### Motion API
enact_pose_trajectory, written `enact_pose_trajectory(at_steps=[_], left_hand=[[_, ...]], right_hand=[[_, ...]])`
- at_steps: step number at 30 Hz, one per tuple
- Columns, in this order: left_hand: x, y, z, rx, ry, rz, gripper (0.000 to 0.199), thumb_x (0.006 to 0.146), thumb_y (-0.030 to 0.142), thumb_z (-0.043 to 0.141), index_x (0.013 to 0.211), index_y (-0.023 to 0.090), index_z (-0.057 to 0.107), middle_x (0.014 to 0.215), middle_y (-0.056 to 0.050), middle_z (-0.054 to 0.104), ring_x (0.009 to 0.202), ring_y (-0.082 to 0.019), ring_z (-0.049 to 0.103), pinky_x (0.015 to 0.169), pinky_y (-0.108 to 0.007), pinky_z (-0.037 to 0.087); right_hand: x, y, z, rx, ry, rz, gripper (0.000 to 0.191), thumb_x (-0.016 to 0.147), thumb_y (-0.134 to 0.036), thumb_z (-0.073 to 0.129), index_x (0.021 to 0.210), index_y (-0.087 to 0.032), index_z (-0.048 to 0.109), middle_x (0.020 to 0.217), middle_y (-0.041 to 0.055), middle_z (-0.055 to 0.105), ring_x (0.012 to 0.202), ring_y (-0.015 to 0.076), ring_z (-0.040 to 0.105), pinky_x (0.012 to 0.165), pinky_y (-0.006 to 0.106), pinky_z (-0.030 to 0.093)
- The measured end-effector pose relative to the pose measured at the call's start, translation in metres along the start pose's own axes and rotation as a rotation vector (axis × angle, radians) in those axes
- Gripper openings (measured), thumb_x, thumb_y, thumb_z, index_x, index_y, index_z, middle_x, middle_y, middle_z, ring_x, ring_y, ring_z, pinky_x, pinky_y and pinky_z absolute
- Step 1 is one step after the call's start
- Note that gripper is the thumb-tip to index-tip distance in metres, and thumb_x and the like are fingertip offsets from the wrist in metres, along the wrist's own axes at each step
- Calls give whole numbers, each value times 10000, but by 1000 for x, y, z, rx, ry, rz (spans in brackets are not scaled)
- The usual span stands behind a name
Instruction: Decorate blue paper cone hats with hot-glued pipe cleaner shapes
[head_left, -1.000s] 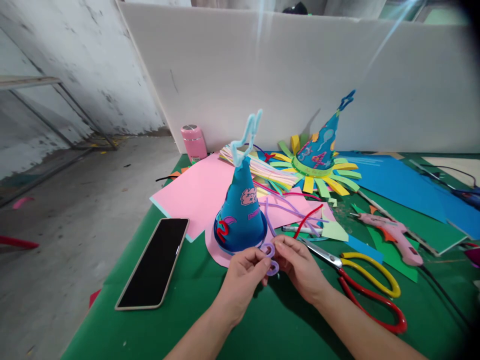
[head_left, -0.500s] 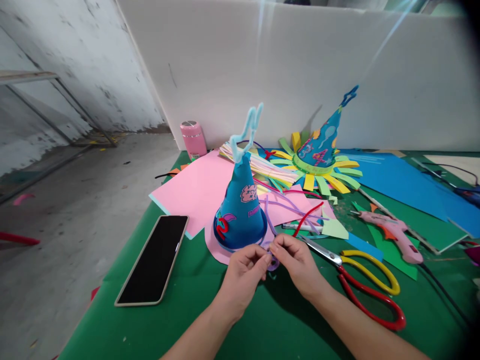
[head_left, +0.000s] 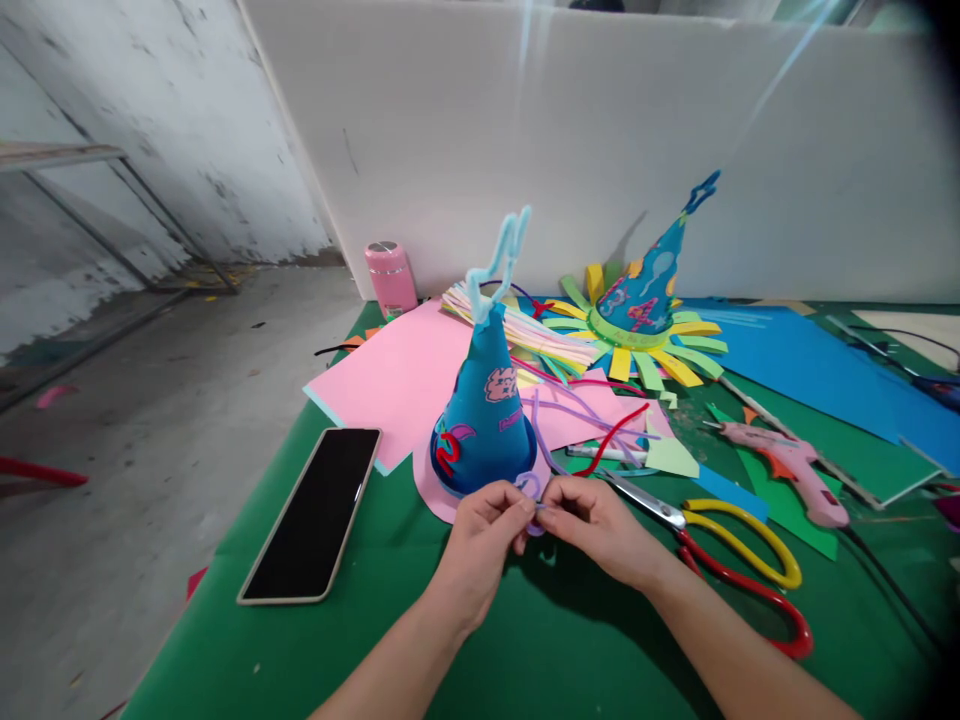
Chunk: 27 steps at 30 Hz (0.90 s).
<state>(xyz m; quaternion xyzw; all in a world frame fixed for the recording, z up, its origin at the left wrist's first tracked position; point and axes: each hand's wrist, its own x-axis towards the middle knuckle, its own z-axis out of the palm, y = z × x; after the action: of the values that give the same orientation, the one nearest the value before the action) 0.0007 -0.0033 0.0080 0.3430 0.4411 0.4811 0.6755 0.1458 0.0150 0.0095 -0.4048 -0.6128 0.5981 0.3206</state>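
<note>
A looped purple pipe cleaner (head_left: 529, 484) is pinched between the fingertips of my left hand (head_left: 491, 530) and my right hand (head_left: 592, 525), just in front of a blue cone hat (head_left: 487, 420). Part of the loop is hidden by my fingers. The hat stands upright on a round pink paper brim (head_left: 425, 480), with a light-blue pipe cleaner (head_left: 497, 262) bent at its tip and a red curl (head_left: 448, 455) on its side. To the right of my right hand lie scissors (head_left: 664, 511) with one yellow and one red handle.
A phone (head_left: 311, 515) lies at left on the green table (head_left: 360, 640). A pink glue gun (head_left: 787, 470) with its cord is at right. Behind stand a second cone hat (head_left: 641, 285) with a fringed brim and a pink bottle (head_left: 391, 280). Pink paper (head_left: 382, 380) and loose pipe cleaners surround the hat.
The purple pipe cleaner has turned between my fingers; a loop now shows above my fingertips, where before one hung below. The view has shifted slightly.
</note>
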Motion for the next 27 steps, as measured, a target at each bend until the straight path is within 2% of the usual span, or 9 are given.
enact_pose_trajectory(at_steps=[6,10,16,21,23,27], left_hand=[[-1,2,1,-37,-44,0,165,673,163,580,515,130,541,485,36,474,453,-45,364,466,-185,262],[-1,-1,-2,-25,-51,6,170,682,160,564,517,135,530,500,38,465,472,-51,371,474,-186,270],[-1,-7,-2,89,-71,-29,171,696,230,589,562,139,534,514,34,473,462,-57,359,448,-194,259],[-1,-2,2,-46,-75,-46,233,714,335,553,642,121,612,596,-23,557,536,-105,462,491,-223,336],[-1,-3,2,-59,-90,-63,230,713,332,550,668,118,621,604,-34,576,541,-113,481,508,-231,346],[0,-8,2,62,-78,-80,152,674,264,613,639,117,597,580,-12,582,447,-60,433,489,-209,310]], right_hand=[[0,-4,2,196,-19,32,184,708,-257,573,583,-151,489,574,-34,446,556,89,380,532,209,295],[1,-3,1,188,-24,21,200,730,-268,556,588,-150,480,566,-41,421,543,82,361,517,203,284],[4,2,0,115,163,-26,173,737,-288,555,646,-160,484,598,-45,406,541,81,357,505,199,287],[5,2,4,140,344,-75,202,735,-277,561,595,-166,466,543,-56,381,506,78,349,490,200,291],[5,2,5,161,379,-73,207,732,-275,570,588,-167,468,531,-58,376,492,76,344,474,198,284],[5,4,5,181,400,-102,206,738,-260,575,585,-165,475,531,-61,376,486,68,335,469,191,278]])
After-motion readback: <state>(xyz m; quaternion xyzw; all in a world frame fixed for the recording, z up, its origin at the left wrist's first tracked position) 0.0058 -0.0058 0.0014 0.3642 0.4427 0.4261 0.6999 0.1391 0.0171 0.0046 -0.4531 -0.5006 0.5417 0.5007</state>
